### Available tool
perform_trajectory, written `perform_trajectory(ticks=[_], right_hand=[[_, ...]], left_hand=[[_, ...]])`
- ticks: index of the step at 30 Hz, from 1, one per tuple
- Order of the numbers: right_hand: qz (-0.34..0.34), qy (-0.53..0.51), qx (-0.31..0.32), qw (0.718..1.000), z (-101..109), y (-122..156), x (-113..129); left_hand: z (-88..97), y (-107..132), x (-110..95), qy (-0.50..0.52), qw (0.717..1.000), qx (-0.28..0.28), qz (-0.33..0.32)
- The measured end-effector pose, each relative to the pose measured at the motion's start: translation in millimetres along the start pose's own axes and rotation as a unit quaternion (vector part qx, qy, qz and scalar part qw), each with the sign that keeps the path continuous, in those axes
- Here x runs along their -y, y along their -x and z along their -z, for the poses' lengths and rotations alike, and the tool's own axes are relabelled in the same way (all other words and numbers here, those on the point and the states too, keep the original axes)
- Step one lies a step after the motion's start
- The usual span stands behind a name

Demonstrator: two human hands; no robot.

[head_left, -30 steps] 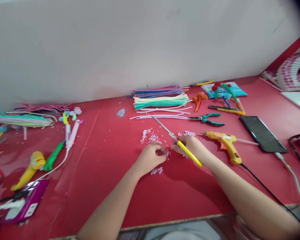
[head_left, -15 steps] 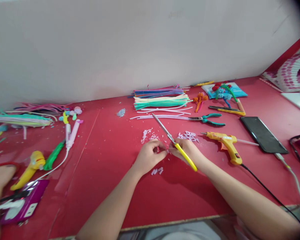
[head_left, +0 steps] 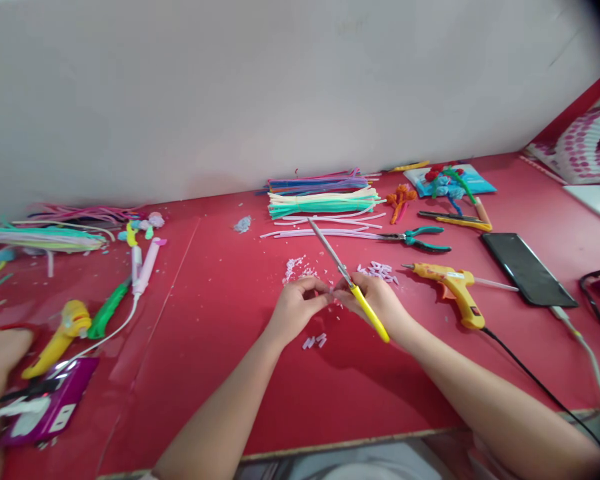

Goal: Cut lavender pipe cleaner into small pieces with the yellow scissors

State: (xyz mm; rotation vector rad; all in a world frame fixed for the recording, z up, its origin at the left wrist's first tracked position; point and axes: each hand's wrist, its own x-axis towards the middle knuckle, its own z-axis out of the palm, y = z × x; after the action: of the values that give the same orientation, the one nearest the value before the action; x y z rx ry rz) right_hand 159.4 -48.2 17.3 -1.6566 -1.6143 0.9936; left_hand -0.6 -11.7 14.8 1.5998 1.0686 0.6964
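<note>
My right hand [head_left: 377, 303] holds a pair of scissors [head_left: 367, 312] with yellow handles, closed blades pointing up and to the left. Its fingertips meet those of my left hand [head_left: 297, 307], which is closed in a pinch over a tiny pale lilac piece of pipe cleaner, mostly hidden. Just beyond the hands lie lilac fluff trimmings [head_left: 293, 269] and, to the right, a heap of short cut lilac pieces [head_left: 380, 271]. A few more cut pieces [head_left: 315, 342] rest below my left hand.
Pipe cleaner bundles [head_left: 323, 203] lie along the wall, with teal-handled pliers [head_left: 420, 239] nearby. At right are a yellow glue gun [head_left: 450, 283] and a phone [head_left: 527, 270] on cables. On the left are a co-worker's hand [head_left: 3, 353], a purple power strip [head_left: 55, 403] and a green-handled tool [head_left: 107, 310].
My left fingers have drawn closer together, and the fingertips of both hands now meet. The scissors have tilted slightly in my right hand. The things on the table stay put.
</note>
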Motion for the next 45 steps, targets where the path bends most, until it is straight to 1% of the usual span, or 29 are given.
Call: perform_trajectory(ticks=[2,4,8,11,13,16,18,19,21,23,28,36,45], right_hand=[[-0.001,-0.004,-0.010,1.000,0.4,1.5,1.0],[0.000,-0.004,-0.010,1.000,0.6,2.3,1.1],[0.005,0.009,-0.012,1.000,-0.1,1.3,-0.5],[0.013,0.035,-0.010,0.999,0.4,0.3,-2.2],[0.020,0.077,-0.015,0.997,2.8,0.4,-3.4],[0.030,0.180,-0.047,0.982,8.1,1.3,-4.6],[0.032,0.245,-0.070,0.967,10.2,2.1,-4.9],[0.032,0.269,-0.073,0.960,10.2,2.5,-5.0],[0.030,0.306,-0.068,0.949,8.4,3.2,-5.2],[0.027,0.336,-0.055,0.940,5.1,3.8,-5.9],[0.020,0.374,-0.035,0.927,-0.3,3.6,-8.3],[0.003,0.385,-0.026,0.923,-0.1,2.4,-8.8],[0.011,0.407,-0.032,0.913,-1.7,2.6,-9.9]], left_hand=[[-2.4,2.2,-3.5,-0.024,0.999,0.021,-0.016],[-4.4,3.9,-6.0,-0.056,0.998,0.026,-0.027],[-7.4,5.4,-7.4,-0.089,0.995,0.010,-0.038],[-9.1,5.1,-6.1,-0.080,0.996,-0.001,-0.043],[-9.2,4.1,-4.4,-0.044,0.998,-0.016,-0.038],[-6.4,1.2,-0.4,0.069,0.994,-0.082,-0.002],[-3.4,-1.0,2.4,0.163,0.978,-0.124,0.027],[-1.8,-2.0,3.5,0.207,0.968,-0.137,0.034],[1.1,-3.6,5.0,0.276,0.950,-0.146,0.031],[3.2,-4.6,5.4,0.311,0.938,-0.151,0.021],[5.2,-4.9,5.3,0.326,0.931,-0.165,0.008],[5.4,-5.0,6.0,0.328,0.929,-0.170,0.004],[4.8,-4.9,6.5,0.329,0.928,-0.175,-0.007]])
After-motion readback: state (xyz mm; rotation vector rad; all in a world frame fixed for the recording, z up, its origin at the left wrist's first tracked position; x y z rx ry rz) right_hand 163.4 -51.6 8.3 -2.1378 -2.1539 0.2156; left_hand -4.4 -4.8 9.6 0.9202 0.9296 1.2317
